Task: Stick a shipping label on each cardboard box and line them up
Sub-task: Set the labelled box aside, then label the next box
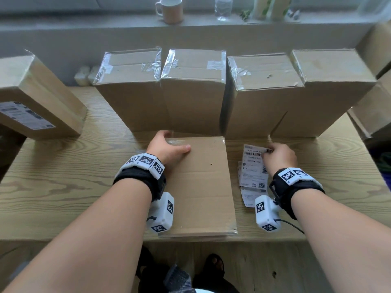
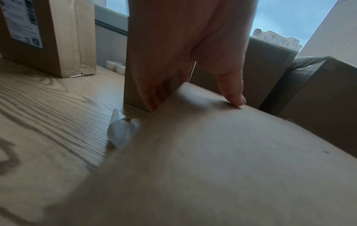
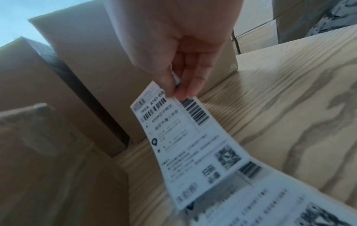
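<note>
Along the back of the wooden counter (image 1: 63, 187), across the upper middle of the frame, four tall cardboard boxes (image 1: 194, 92) stood side by side, their tops sealed with shiny clear tape and their near faces bare. They walled off the far edge of the flat box, so little room was left behind it. At the upper left another box (image 1: 36, 96) stood apart at an angle, already wearing a white label (image 1: 25, 116) on its near face. On the sill at the top of the frame sat a mug (image 1: 170, 9) and a clear bottle (image 1: 223, 7). More cardboard was stacked at the far right edge.

In the middle of the frame a plain brown flat box (image 1: 203, 187) lay on the counter, its far left corner taped, a seam running across its top, no label on it. The left hand (image 1: 167, 148) gripped that far left corner, thumb pressed on top, fingers curled over the edge.

Just right of the flat box, a small pile of white shipping labels (image 1: 252, 182) lay on the counter, printed with barcodes, text and QR squares. The right hand (image 1: 279, 156) pinched the top label (image 3: 185, 137) at its far end between thumb and fingers, lifting that end off the pile while the near end trailed on the sheets below.
</note>
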Demonstrator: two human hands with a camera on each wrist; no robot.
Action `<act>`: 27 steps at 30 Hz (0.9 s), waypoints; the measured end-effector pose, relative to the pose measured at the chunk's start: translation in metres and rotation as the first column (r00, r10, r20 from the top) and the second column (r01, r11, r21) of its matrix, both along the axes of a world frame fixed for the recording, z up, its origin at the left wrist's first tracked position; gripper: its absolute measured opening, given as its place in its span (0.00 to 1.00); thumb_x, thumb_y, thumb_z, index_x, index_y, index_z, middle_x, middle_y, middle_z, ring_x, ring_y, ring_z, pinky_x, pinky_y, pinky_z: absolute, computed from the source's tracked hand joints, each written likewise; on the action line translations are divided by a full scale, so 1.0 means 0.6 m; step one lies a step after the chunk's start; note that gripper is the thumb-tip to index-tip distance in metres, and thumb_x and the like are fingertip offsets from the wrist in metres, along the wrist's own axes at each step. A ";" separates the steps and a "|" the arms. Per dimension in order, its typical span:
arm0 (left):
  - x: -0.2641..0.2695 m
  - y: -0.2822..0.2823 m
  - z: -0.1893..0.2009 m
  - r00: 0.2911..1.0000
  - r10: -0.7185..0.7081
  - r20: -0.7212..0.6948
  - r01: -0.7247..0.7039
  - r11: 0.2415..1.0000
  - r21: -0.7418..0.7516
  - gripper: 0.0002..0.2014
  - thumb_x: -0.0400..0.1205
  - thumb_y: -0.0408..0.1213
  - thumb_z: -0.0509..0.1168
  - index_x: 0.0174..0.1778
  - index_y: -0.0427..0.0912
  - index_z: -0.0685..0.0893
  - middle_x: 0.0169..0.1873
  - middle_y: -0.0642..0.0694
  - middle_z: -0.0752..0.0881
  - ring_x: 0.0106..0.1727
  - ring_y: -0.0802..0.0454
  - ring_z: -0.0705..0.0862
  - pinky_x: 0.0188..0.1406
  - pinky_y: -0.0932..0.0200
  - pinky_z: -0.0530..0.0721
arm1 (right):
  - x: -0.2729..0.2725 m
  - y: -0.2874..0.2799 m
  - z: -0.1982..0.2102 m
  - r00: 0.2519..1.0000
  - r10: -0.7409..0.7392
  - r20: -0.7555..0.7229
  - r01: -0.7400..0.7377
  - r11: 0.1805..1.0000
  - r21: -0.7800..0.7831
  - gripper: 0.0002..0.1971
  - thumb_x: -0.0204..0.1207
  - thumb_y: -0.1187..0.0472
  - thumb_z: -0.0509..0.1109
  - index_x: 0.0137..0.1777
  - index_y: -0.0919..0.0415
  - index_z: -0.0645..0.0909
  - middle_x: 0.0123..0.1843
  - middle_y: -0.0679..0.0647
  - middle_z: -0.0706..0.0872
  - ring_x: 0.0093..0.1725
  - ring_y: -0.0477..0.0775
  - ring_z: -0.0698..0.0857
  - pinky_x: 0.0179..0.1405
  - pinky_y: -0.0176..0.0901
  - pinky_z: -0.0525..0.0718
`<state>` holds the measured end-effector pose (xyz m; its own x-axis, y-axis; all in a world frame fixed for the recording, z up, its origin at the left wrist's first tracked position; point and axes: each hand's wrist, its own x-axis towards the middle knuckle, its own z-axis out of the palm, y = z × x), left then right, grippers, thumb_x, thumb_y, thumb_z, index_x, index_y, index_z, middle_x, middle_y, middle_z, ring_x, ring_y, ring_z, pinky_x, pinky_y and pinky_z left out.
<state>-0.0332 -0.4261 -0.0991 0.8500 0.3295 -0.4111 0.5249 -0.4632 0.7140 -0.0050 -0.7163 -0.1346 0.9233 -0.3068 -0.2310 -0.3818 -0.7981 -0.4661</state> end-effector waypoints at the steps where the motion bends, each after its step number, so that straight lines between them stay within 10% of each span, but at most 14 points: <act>1: 0.000 -0.001 0.007 1.000 -0.001 0.010 0.000 1.000 0.009 0.42 0.72 0.47 0.79 0.79 0.42 0.67 0.73 0.45 0.75 0.70 0.50 0.76 0.65 0.63 0.70 | 0.002 0.000 0.009 1.000 -0.007 0.026 0.007 0.999 0.033 0.15 0.79 0.61 0.67 0.64 0.57 0.85 0.59 0.59 0.89 0.56 0.64 0.86 0.50 0.45 0.82; 4: 0.007 -0.002 0.028 0.999 0.002 0.054 -0.005 0.998 0.057 0.37 0.73 0.47 0.78 0.77 0.41 0.72 0.72 0.43 0.77 0.73 0.46 0.76 0.73 0.52 0.74 | 0.008 0.002 0.038 0.996 -0.017 0.083 0.005 0.991 0.133 0.09 0.77 0.58 0.71 0.54 0.57 0.87 0.46 0.56 0.87 0.45 0.57 0.82 0.41 0.40 0.75; 11: 0.022 -0.026 0.095 0.964 -0.077 0.255 0.069 0.997 0.041 0.05 0.79 0.39 0.72 0.49 0.48 0.90 0.48 0.47 0.90 0.49 0.52 0.86 0.56 0.55 0.85 | 0.018 0.011 0.108 0.977 0.097 0.190 -0.157 0.931 0.330 0.06 0.71 0.55 0.78 0.37 0.54 0.87 0.39 0.51 0.90 0.44 0.56 0.88 0.44 0.48 0.86; 18: 0.022 -0.109 0.135 0.923 -0.310 0.228 0.347 0.926 -0.149 0.11 0.79 0.43 0.73 0.52 0.42 0.90 0.43 0.45 0.91 0.43 0.54 0.89 0.37 0.63 0.87 | 0.013 0.035 0.165 0.949 0.236 0.207 -0.310 0.808 0.500 0.07 0.65 0.60 0.83 0.36 0.58 0.87 0.40 0.57 0.92 0.48 0.59 0.91 0.54 0.60 0.89; 27: 0.021 -0.128 0.137 0.950 -0.253 0.184 0.304 0.884 -0.355 0.05 0.81 0.33 0.71 0.42 0.34 0.88 0.35 0.40 0.91 0.35 0.51 0.91 0.44 0.58 0.91 | 0.007 0.027 0.172 0.935 0.285 0.210 -0.354 0.770 0.530 0.06 0.67 0.65 0.82 0.35 0.58 0.86 0.39 0.59 0.90 0.44 0.56 0.89 0.56 0.60 0.88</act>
